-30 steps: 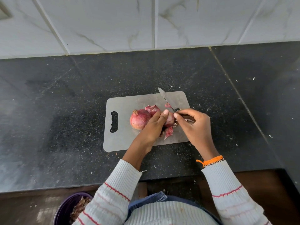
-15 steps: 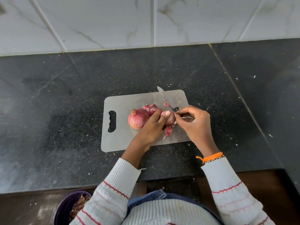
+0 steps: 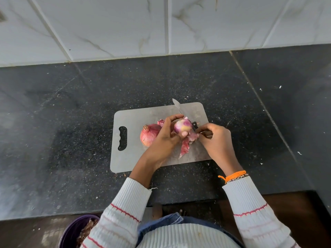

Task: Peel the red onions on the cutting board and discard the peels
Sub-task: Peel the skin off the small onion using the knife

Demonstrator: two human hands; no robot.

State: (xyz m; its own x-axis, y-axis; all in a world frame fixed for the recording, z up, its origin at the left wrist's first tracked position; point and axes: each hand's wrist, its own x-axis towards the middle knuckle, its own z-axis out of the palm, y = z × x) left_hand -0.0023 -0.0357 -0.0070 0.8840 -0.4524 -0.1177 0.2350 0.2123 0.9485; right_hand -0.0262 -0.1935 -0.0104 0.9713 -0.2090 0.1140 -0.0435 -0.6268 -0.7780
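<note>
we count two red onions near the centre of the frame: a half-peeled onion [image 3: 182, 125] and an unpeeled onion [image 3: 149, 134] just to its left, lying on the cutting board [image 3: 136, 119]. there is one knife [image 3: 177, 106], one strip of loose peel [image 3: 185, 146] hanging below the held onion, a second scrap of peel [image 3: 161, 122] between the two onions, and one purple bin [image 3: 71, 231] at the lower left edge with dry peels inside.

the left hand [image 3: 165, 136] curls its fingers and thumb round the half-peeled onion, which sits at the fingertips, just above and right of the palm. the right hand [image 3: 215, 139] is immediately right of that onion; its fingertips pinch the peel where it meets the onion's lower right side, and it also appears to hold the knife handle, though we cannot tell how firmly.

the unpeeled onion touches the back of the left hand and its tip points to the upper left. the peel strip runs its long axis down and slightly left. the knife blade points to the upper left, its tip reaching past the board's far edge.
</note>
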